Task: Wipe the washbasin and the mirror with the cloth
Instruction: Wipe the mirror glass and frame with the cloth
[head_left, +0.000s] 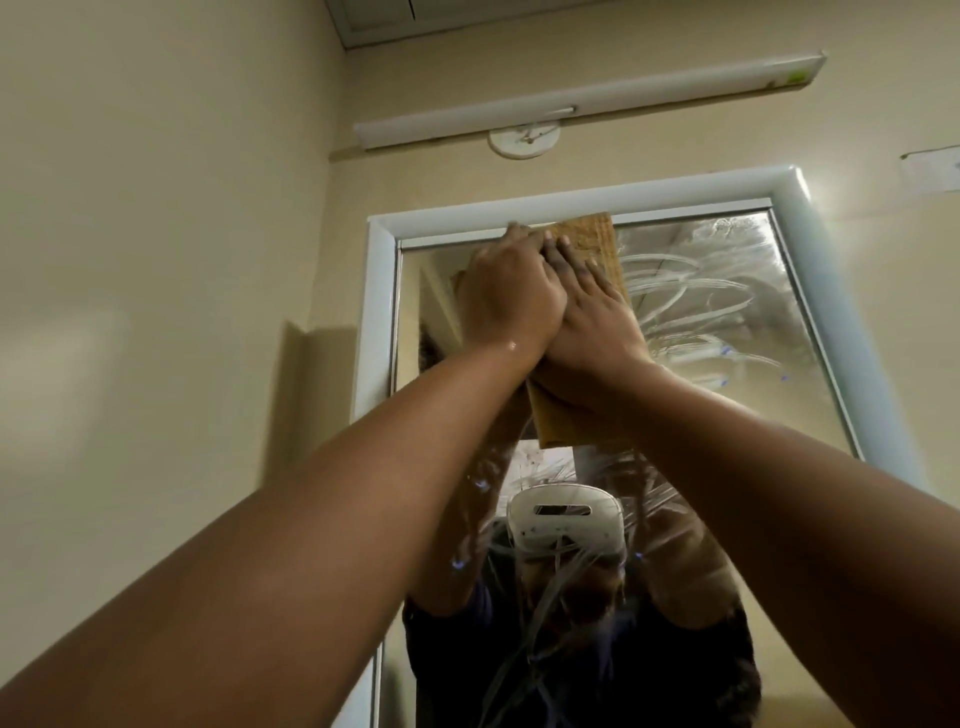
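A yellow-brown cloth (589, 236) lies flat against the upper left part of the mirror (727, 312), reaching up to its white frame. My right hand (592, 317) presses on the cloth with its fingers stretched out. My left hand (511, 291) lies on top of the right hand's fingers and presses too. The glass to the right of the cloth carries white soapy smears. The lower end of the cloth shows below my wrists. The washbasin is out of view.
The white mirror frame (382, 312) stands on a cream wall. A long tube-light fitting (587, 98) and a round white wall fitting (523, 139) are above the mirror. A side wall (156, 260) is close on the left. The mirror reflects a person wearing a headset.
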